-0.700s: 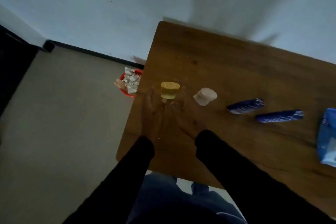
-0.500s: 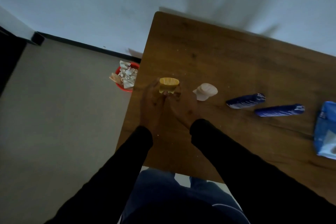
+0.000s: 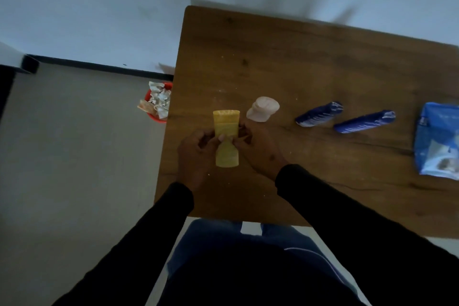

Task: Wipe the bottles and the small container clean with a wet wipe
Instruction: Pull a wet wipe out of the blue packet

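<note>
Nearest to you, your black sleeves run up from your lap to both hands, which have closed in on the tall yellow translucent plastic bottle (image 3: 226, 140) at the near left part of the brown wooden table (image 3: 323, 62). Half a second back that bottle stood upright with your hands only arriving at its base; it now shows its full length, tipped toward you with the cap end away, so you have picked it up or tilted it over. Your left hand (image 3: 196, 149) has thumb and fingers curled onto its left side at the waist, and your right hand (image 3: 258, 146) pinches the right side, fingers bent around it. I judge this as the start of handling the first bottle, but no wet wipe shows in either hand, so wiping has probably not begun; whether a wipe is tucked under your right fingers cannot be told in this dim light. The bottle's underside and whether it touches the table are hidden. Just beyond your right hand sits the small pale pink lidded container (image 3: 263, 109), then two dark blue tube-shaped bottles (image 3: 319, 114) (image 3: 364, 121) lying on their sides. At the right edge the blue and white wipe packet (image 3: 437, 136) is cut off. On the floor to the left, a red bin of crumpled paper (image 3: 159, 104) is half hidden by the table.
</note>
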`<state>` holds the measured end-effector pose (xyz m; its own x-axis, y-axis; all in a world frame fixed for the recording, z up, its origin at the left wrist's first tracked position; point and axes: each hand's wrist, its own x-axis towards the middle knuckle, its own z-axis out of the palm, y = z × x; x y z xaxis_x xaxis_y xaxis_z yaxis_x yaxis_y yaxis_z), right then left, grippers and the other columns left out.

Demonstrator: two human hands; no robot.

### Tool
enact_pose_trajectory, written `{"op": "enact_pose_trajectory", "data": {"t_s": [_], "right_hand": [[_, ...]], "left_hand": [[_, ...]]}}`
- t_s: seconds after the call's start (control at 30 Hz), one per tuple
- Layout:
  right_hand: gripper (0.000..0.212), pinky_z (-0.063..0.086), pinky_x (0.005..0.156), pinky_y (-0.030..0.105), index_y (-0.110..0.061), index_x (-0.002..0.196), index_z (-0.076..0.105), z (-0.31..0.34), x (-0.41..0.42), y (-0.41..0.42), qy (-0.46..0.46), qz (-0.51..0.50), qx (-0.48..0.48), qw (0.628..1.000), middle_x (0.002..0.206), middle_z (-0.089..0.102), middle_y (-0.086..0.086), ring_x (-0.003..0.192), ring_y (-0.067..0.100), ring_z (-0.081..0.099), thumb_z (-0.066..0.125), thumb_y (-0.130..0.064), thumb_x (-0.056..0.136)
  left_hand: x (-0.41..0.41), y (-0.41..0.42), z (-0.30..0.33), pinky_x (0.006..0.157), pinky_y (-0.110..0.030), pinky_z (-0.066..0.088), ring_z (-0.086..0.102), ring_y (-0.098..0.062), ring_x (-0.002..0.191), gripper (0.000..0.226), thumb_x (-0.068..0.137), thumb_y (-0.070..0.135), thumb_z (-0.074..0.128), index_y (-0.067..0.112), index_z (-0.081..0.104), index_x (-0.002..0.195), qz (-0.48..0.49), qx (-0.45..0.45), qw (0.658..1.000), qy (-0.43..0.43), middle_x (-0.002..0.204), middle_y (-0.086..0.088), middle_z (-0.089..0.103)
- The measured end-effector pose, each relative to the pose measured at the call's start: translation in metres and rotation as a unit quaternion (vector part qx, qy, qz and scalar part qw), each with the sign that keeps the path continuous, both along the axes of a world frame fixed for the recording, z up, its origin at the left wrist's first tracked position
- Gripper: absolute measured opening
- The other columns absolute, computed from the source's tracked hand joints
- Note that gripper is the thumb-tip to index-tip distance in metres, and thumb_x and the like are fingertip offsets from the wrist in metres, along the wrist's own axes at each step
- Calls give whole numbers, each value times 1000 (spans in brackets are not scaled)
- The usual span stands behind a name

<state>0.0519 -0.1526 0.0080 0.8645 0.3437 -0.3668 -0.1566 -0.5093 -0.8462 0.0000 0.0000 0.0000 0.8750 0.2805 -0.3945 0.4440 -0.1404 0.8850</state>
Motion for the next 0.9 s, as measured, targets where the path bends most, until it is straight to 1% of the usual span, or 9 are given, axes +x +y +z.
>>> {"op": "enact_pose_trajectory", "data": {"t_s": [0.2,0.23,0.33,0.4,0.5,0.63,0.7,0.8,0.9], "right_hand": [[23,48,66,11,-15,108,63,-17,-28,-62,27,-45,-65,996,96,67,-5,84,4,61,63,-29,91],[21,49,66,14,-14,104,65,-22,-33,-71,33,-64,-78,994,93,67,-3,82,6,62,65,-29,89],[22,55,71,42,-7,95,66,-41,-43,-95,53,-118,-117,985,88,67,8,82,21,63,66,-27,86],[22,55,73,48,-6,94,64,-50,-49,-108,79,-147,-120,979,89,66,10,84,24,63,66,-26,86],[19,54,75,39,-5,96,64,-56,-53,-116,82,-156,-122,977,91,66,8,86,21,62,65,-22,88],[21,40,62,16,-7,102,62,-58,-51,-119,83,-168,-121,975,88,60,2,81,13,55,66,-21,88],[22,34,58,13,-7,102,61,-58,-49,-119,76,-172,-130,974,86,59,1,78,11,53,68,-20,86],[18,39,63,18,-8,98,61,-56,-48,-121,70,-174,-142,972,89,61,3,81,14,56,68,-20,85],[15,50,74,35,-7,90,63,-45,-48,-128,40,-167,-156,973,90,65,7,83,20,59,63,-22,87]], "left_hand": [[-15,-55,-18,68,-35,61,71,-12,82,24,90,33,67,14,70,104,-46,-42,994,94,96,-1,74],[-16,-66,-21,68,-35,61,71,-12,83,25,90,33,67,14,69,105,-52,-45,992,107,97,-2,73],[-16,-95,-30,69,-39,61,69,-16,83,13,91,27,67,17,67,98,-66,-42,989,129,93,1,70],[-14,-109,-36,70,-38,61,67,-13,84,8,92,23,66,19,64,98,-85,-33,986,136,94,2,68],[-11,-118,-48,67,-35,60,67,-16,85,14,92,18,65,12,64,105,-111,-3,984,141,100,-5,68],[-7,-121,-52,64,-32,60,67,-17,83,20,93,16,63,7,63,112,-129,41,980,143,103,-7,67],[-6,-122,-52,66,-38,61,67,-17,80,18,93,16,64,9,63,110,-125,47,980,148,104,-8,67],[-6,-123,-49,72,-44,60,67,-19,81,11,91,16,65,16,63,102,-123,54,979,153,101,-6,67],[-5,-126,-42,76,-46,59,67,-19,85,11,86,21,70,22,63,94,-112,80,981,134,92,2,66]]}}
